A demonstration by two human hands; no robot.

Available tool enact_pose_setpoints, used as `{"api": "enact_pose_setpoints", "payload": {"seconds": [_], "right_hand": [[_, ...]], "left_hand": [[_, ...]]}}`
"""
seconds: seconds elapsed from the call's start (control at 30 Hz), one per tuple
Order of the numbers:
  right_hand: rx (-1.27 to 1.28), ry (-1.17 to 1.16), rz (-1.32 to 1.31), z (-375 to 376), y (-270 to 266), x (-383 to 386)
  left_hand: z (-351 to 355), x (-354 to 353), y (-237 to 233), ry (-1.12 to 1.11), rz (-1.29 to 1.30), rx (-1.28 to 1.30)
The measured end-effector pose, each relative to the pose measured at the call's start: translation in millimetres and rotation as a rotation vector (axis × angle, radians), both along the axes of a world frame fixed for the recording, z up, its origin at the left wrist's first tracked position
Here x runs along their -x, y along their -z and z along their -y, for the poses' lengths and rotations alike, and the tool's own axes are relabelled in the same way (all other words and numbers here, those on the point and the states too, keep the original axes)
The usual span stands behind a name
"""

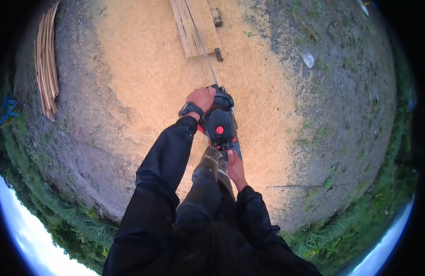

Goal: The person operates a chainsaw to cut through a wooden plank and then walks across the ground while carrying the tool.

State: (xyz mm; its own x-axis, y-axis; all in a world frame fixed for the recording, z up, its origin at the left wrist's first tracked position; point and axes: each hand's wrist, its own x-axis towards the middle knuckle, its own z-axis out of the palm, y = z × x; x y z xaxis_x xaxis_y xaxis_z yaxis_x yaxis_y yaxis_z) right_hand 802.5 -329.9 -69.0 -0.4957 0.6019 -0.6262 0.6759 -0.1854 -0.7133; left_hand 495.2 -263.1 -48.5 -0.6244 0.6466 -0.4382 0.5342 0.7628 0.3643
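A black chainsaw [219, 120] with red parts is held in front of my legs, its long thin bar pointing away from me over a wooden plank [194, 27]. My left hand [202, 99], with a black watch on the wrist, is wrapped round the front handle. At the rear handle, my right hand [235, 166] is closed, with its thumb showing on top. The bar lies along the plank's length, beside a dark slit in the wood. Pale sawdust covers the ground under the saw.
Small dark wood blocks [218, 54] sit at the plank's right edge. A stack of long boards [47, 62] lies at the far left. A whitish piece [308, 60] rests on the ground at the right. Blue objects [9, 109] and green plants are at the outer edges.
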Motion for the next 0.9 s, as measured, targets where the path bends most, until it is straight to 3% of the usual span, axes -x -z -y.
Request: {"api": "enact_pose_setpoints", "payload": {"seconds": [0.13,0.2,0.33,0.47,0.5,0.53,0.67,0.77,0.8,0.87,0.9], "right_hand": [[-0.062,-0.007,-0.067,-19.9,-23.0,28.1],[-0.091,-0.051,0.060,-22.3,-50.8,27.6],[-0.016,-0.036,0.073,-12.4,-57.3,-3.2],[-0.084,-0.055,0.059,0.5,-85.4,-42.0],[0.016,-0.052,0.074,-0.8,-89.0,-48.2],[0.111,-0.044,0.086,-2.6,-89.9,-55.3],[-0.024,-0.067,0.059,-12.0,-92.1,-42.2],[-0.011,-0.128,0.089,-16.9,-92.3,-36.6],[-0.022,-0.130,0.073,-14.9,-95.8,-43.9],[-0.040,-0.157,0.067,-10.8,-104.1,-58.9],[-0.101,-0.109,-0.041,-0.8,-98.4,-77.5]], "left_hand": [[-16.1,38.2,-1.9,0.129,-0.029,-0.003],[-11.6,34.0,10.5,0.122,-0.005,0.011],[-18.4,7.8,-53.5,-0.040,0.152,0.072],[-2.6,-31.2,-61.7,-0.055,0.198,0.089],[2.4,-38.9,-70.0,-0.014,0.188,0.070],[6.3,-43.4,-71.1,0.033,0.175,0.047],[-5.5,-34.0,-56.9,0.127,0.070,-0.012],[-17.0,-26.5,-77.7,-0.029,0.186,0.146],[-8.8,-29.4,-55.7,-0.032,0.169,0.135],[2.8,-33.0,-17.1,0.112,0.091,0.077],[6.3,-49.5,-42.4,0.173,0.057,0.064]]}}
